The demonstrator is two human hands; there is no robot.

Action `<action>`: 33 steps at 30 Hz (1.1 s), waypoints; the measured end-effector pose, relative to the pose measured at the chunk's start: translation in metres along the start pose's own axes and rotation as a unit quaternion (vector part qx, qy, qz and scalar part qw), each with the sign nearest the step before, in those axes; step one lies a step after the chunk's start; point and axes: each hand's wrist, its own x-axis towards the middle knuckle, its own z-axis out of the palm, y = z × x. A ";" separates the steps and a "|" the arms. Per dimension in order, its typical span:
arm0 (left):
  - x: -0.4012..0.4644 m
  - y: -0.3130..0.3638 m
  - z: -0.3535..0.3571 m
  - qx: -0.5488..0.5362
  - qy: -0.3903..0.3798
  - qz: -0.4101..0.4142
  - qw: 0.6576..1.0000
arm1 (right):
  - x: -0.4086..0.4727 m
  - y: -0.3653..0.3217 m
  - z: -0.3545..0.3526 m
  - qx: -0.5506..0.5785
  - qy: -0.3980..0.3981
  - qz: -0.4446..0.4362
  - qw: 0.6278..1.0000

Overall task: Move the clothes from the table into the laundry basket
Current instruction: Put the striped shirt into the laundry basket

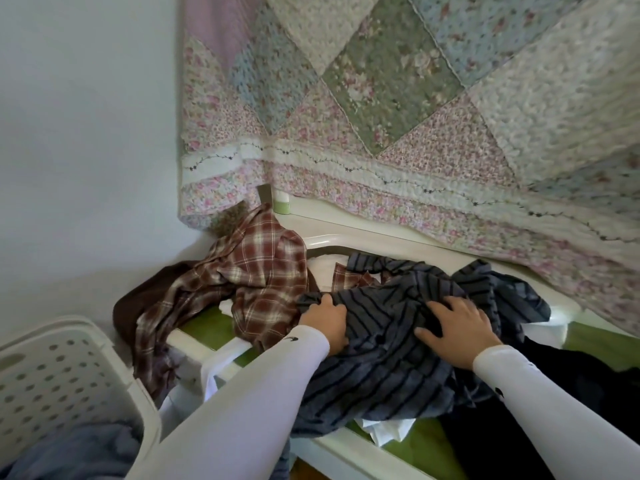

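Note:
A grey shirt with dark stripes [388, 362] lies bunched across the green-topped white table [207, 329]. My left hand [327, 323] grips a fold at its left edge, fingers curled into the cloth. My right hand [457, 332] lies spread on the shirt's middle, fingers bent into the fabric. A red plaid shirt [256, 271] drapes over the table's left end, with a brown garment [145, 303] under it. A black garment [554, 410] lies at the right. The white perforated laundry basket [52, 379] stands at lower left with a blue-grey garment [76, 452] inside.
A floral patchwork quilt [415, 116] hangs behind the table, its lower edge close over the clothes. A pale wall [86, 133] is at the left. White cloth [384, 431] peeks from under the striped shirt. A small green-and-white container [282, 204] stands at the table's back.

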 end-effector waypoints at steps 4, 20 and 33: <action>-0.012 0.007 -0.019 -0.052 0.005 0.034 0.998 | -0.004 -0.008 0.001 0.012 0.004 0.000 1.000; -0.070 0.034 -0.179 -0.829 0.008 0.051 0.556 | -0.038 -0.037 -0.036 0.365 0.141 -0.139 0.910; -0.098 -0.013 -0.206 -0.919 0.098 0.072 0.375 | -0.022 -0.089 -0.043 0.488 0.147 -0.094 0.855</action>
